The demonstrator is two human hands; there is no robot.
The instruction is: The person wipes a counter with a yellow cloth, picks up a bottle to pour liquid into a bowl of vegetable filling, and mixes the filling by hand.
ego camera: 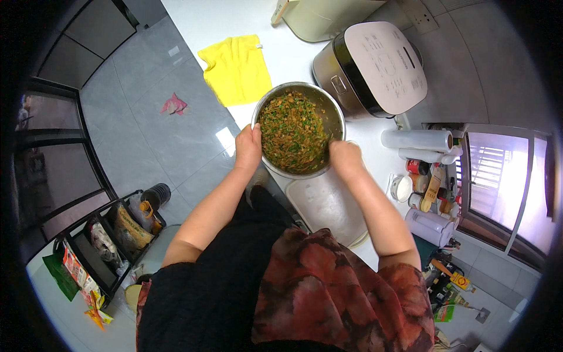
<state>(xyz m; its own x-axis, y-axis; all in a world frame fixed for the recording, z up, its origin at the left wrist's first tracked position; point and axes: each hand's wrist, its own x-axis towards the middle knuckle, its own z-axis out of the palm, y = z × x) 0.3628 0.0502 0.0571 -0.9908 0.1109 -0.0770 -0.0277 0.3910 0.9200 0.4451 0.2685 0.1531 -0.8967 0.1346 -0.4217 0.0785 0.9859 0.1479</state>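
A round stainless steel bowl (333,112) holds a chopped mixture (294,132) with green and brown bits. My left hand (249,147) grips the bowl's left rim, thumb up along the edge. At the lower right rim, my right hand (345,159) is curled with its knuckles up. Its fingertips are hidden, and whether it holds a utensil or the rim cannot be made out. Under my right forearm lies a pale rectangular tray or board (327,204), partly covered by the bowl.
Beyond the bowl are a yellow cloth (239,70) and a rice cooker (378,70) on the white counter (189,22). Along the window stand a plastic-wrap roll (415,140), a small white bowl (401,188) and several jars. A pink cloth (174,104) lies on the tiled floor (154,136).
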